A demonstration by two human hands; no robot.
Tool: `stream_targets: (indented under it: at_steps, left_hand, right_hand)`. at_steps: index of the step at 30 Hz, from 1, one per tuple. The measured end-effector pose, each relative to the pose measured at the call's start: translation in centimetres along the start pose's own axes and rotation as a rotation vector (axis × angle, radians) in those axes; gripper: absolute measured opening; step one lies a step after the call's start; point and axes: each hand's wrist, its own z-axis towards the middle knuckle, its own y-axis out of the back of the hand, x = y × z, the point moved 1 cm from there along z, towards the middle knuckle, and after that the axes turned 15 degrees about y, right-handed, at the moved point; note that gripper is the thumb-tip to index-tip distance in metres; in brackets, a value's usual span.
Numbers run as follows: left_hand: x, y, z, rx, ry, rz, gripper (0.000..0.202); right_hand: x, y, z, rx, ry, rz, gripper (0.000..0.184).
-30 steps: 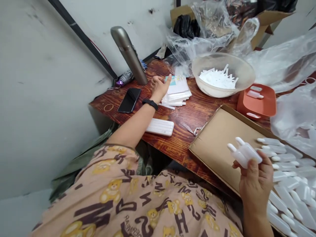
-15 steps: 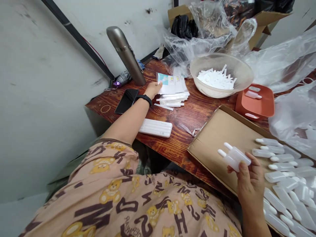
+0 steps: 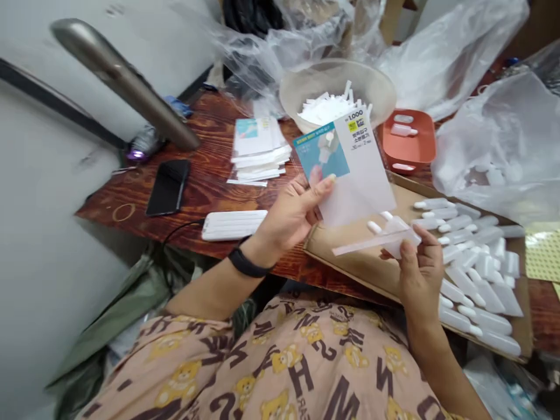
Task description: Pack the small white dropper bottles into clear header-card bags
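Observation:
Between thumb and fingers, my left hand (image 3: pixel 291 219) pinches a clear plastic bag with a printed card (image 3: pixel 359 175) inside, raised above the table. The card has a blue picture panel and "1,000" at the top. My right hand (image 3: pixel 417 265) is closed on small translucent bottles (image 3: pixel 396 230) with white caps; two caps show. The bag's lower flap strip (image 3: pixel 363 242) crosses in front of these bottles, close to my right fingers. Below lies a shallow cardboard tray (image 3: pixel 350 248) holding several more such bottles (image 3: pixel 464 286) on its right side. A stack of similar bags (image 3: pixel 260 154) rests beyond my left hand.
A bowl of white strips (image 3: pixel 289 93) and an orange container (image 3: pixel 409 143) stand behind the tray. On the left are a phone (image 3: pixel 168 186), a white power bank (image 3: pixel 234 226) and a tilted metallic flask (image 3: pixel 126 81). Plastic bags (image 3: pixel 503 140) crowd the back and right.
My left hand has lifted a bag with its card off the stack and brought it right, beside the bottles in my right hand. The view has shifted rightward.

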Motion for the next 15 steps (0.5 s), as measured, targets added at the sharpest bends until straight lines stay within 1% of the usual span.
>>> stream_targets:
  at_steps: [2, 3, 5, 7, 9, 11, 15]
  left_hand:
    - [2.7, -3.0, -0.8, 0.028, 0.009, -0.103, 0.018]
    - [3.8, -4.0, -0.9, 0.023, 0.015, -0.139, 0.016]
    - [5.3, -5.4, -0.6, -0.010, 0.025, -0.173, 0.020]
    - [6.1, -5.9, 0.0, -0.056, 0.030, -0.187, 0.020]
    - [6.6, -6.0, 0.3, -0.075, 0.049, -0.191, 0.018]
    - [6.8, -6.0, 0.3, -0.058, 0.073, -0.176, 0.020]
    - [7.7, -6.3, -0.3, 0.013, 0.104, -0.112, 0.036]
  right_hand:
    - [0.4, -0.4, -0.2, -0.062, 0.077, 0.005, 0.039]
    - [0.6, -0.5, -0.4, -0.092, 0.117, 0.002, 0.037]
    - [0.9, -0.4, -0.9, -0.145, 0.187, -0.002, 0.033]
    - [1.0, 0.0, -1.3, -0.183, 0.233, -0.002, 0.032]
    - [0.8, 0.4, -1.5, -0.195, 0.261, -0.003, 0.031]
    - [0.4, 0.6, -1.6, -0.195, 0.283, -0.007, 0.031]
    - [-0.1, 0.5, -1.5, -0.207, 0.303, -0.002, 0.033]
